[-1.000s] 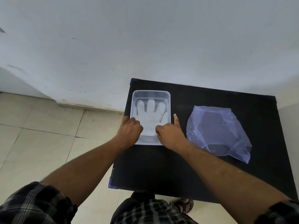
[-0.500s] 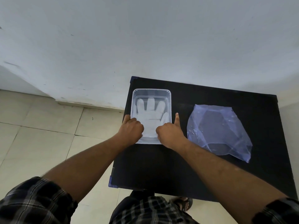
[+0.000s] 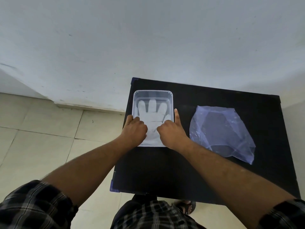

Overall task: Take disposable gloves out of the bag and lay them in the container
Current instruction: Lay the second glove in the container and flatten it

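Item: white disposable glove [image 3: 152, 111], flat in clear container [image 3: 171, 100]. We curl left hand [image 3: 135, 129] and right hand [image 3: 171, 131] fingers onto its cuff, likely smoothing; right thumb braces the rim.

1. I have one view only, a wide-angle camera worn on the person's head.
2. It looks forward and steeply down, from above the near edge of the black worktop [image 3: 165, 171].
3. It sits close: both forearms fill the lower frame.
4. Wall [image 3: 148, 38] takes the upper half, floor tiles [image 3: 41, 129] the left; straight lines bow toward the frame's edges.
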